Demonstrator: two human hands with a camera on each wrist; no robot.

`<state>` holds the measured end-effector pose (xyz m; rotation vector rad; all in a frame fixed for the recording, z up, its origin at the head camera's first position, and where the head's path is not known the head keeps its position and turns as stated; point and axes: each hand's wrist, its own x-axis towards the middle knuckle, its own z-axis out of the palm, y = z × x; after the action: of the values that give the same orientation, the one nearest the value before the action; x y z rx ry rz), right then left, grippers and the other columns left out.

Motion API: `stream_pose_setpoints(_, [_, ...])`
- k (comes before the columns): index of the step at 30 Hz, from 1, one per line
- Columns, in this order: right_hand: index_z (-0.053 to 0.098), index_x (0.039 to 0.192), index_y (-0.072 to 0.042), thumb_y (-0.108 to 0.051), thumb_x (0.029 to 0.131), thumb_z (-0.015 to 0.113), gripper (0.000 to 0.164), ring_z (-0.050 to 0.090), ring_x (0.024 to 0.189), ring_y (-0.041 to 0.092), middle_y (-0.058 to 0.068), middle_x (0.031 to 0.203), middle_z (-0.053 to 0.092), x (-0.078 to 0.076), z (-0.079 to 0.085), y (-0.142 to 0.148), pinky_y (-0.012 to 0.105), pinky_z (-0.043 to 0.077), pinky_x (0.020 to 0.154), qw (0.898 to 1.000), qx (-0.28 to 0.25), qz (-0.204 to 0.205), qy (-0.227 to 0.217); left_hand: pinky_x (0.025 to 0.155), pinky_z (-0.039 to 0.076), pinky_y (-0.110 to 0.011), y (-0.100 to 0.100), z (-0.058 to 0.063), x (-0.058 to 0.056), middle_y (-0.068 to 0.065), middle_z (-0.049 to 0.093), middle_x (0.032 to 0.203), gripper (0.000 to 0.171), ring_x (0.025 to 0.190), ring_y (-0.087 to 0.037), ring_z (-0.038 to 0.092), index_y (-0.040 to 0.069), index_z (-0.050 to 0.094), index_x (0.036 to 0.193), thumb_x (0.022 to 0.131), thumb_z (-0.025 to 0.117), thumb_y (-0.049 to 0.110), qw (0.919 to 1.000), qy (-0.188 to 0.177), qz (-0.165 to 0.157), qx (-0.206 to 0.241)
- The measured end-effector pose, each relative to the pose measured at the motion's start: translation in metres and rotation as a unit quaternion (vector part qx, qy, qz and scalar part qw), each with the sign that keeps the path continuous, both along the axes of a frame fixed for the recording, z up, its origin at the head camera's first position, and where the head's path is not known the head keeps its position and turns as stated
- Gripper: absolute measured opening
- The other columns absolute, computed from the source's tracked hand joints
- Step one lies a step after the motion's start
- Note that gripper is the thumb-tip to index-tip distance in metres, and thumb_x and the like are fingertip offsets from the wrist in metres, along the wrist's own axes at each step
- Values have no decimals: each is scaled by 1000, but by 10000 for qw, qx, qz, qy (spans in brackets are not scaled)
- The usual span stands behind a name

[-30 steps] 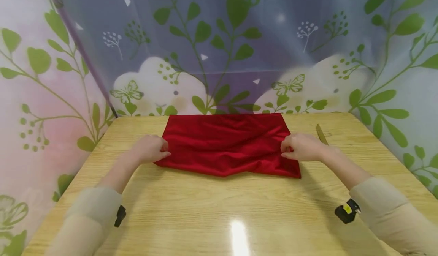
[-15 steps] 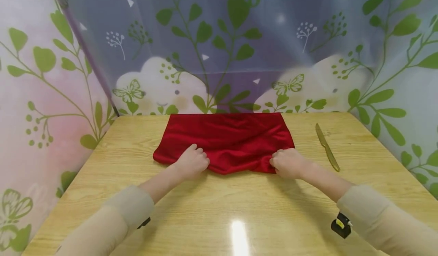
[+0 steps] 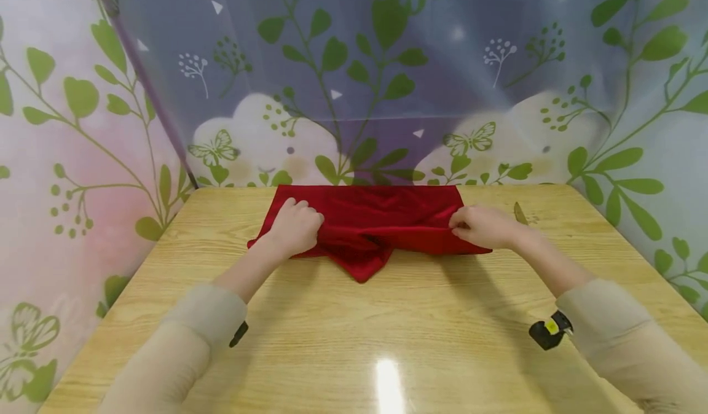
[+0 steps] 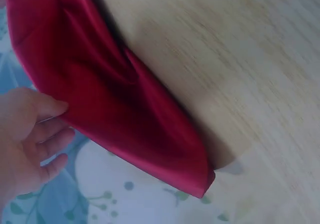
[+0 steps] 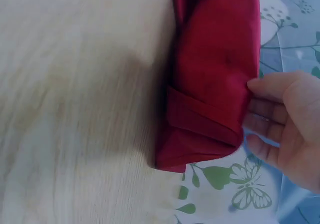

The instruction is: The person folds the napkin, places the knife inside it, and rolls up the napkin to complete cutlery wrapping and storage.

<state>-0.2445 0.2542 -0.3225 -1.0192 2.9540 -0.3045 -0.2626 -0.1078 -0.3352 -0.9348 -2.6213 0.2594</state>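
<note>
A shiny red cloth (image 3: 381,208) lies creased on the far half of the table, its front part raised and turned back toward the wall. My left hand (image 3: 297,226) pinches this raised edge left of the middle. In the left wrist view the thumb of the left hand (image 4: 32,134) is on the near side of the red cloth (image 4: 110,104), fingers behind. At the right end my right hand (image 3: 487,226) pinches the same edge; the right wrist view has the right hand (image 5: 292,124) at the edge of the folded cloth (image 5: 215,69). A pointed flap droops between both hands.
A gold table knife (image 3: 520,213) lies on the wooden table (image 3: 354,334) behind my right wrist, mostly hidden by it. A printed leafy backdrop (image 3: 376,64) stands along the table's far edge and both sides.
My left hand has moved from the cloth's left side toward its middle. Both hands have then lifted the near edge and carried it away from me, folding it over; the middle point hangs lower.
</note>
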Motion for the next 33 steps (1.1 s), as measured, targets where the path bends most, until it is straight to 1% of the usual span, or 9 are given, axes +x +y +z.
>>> stream_pose_setpoints(6, [64,78,-11,-8,86,59,10,54,66,17,-2,73,57,-18,-10,-10,34,44,61,9963,600,-538,295,69,39,-38,7,-19,-22,-6,57,67,16,73,-26,53,12,59,59,74,65,10,9986,-112,456,-252])
stream_pose_setpoints(10, [60,70,-14,-9,85,58,16,56,70,20,0,73,54,-29,-24,-16,36,43,56,9912,944,-815,445,73,39,-40,15,-31,-25,-8,58,76,8,81,-27,52,8,64,73,75,67,15,9979,223,534,-278])
stream_pose_setpoints(12, [58,67,-14,-9,84,58,17,58,74,23,1,73,54,-34,-30,-18,38,45,56,9889,1046,-920,510,72,39,-39,23,-31,-19,-8,57,78,9,81,-27,51,7,62,75,75,67,15,9973,579,417,-177])
stream_pose_setpoints(15, [57,65,-13,-8,84,57,20,60,77,27,2,72,55,-38,-37,-18,40,46,57,9866,1160,-1020,532,67,39,-36,41,-30,-3,-6,56,73,15,76,-26,51,8,59,69,76,67,20,9950,993,-109,-39])
stream_pose_setpoints(17, [56,64,-12,-8,84,57,20,61,78,28,3,72,56,-39,-41,-17,41,47,57,9861,1212,-1010,512,64,38,-34,55,-31,10,-4,56,68,25,72,-23,51,11,59,63,76,69,30,9950,851,-504,-155])
stream_pose_setpoints(20, [56,67,-10,-8,83,60,16,61,80,30,6,74,58,-38,-45,-17,43,49,60,9847,1277,-1034,571,64,35,-31,72,-39,25,1,57,64,29,69,-20,50,18,60,59,76,68,40,9933,262,-901,-678])
stream_pose_setpoints(24, [57,73,-7,-8,79,64,9,57,80,32,9,77,57,-32,-44,-19,43,48,66,9811,1353,-679,1204,64,34,-29,82,-51,32,3,58,63,22,68,-18,50,22,60,58,80,64,26,9894,-152,-883,-1144])
stream_pose_setpoints(27, [58,72,-9,-9,76,68,11,53,75,29,5,73,54,-26,-40,-23,39,46,65,9781,1330,-14,1599,63,34,-29,82,-57,31,3,56,59,24,65,-17,50,21,56,55,79,62,16,9906,-152,-851,-1056])
stream_pose_setpoints(33, [52,60,-18,-27,75,74,28,49,69,19,-6,64,50,-10,-40,-32,33,37,57,9712,1837,1023,1118,60,33,-28,76,-53,28,5,48,50,31,58,-16,49,19,43,48,72,57,6,9942,-357,-841,-565])
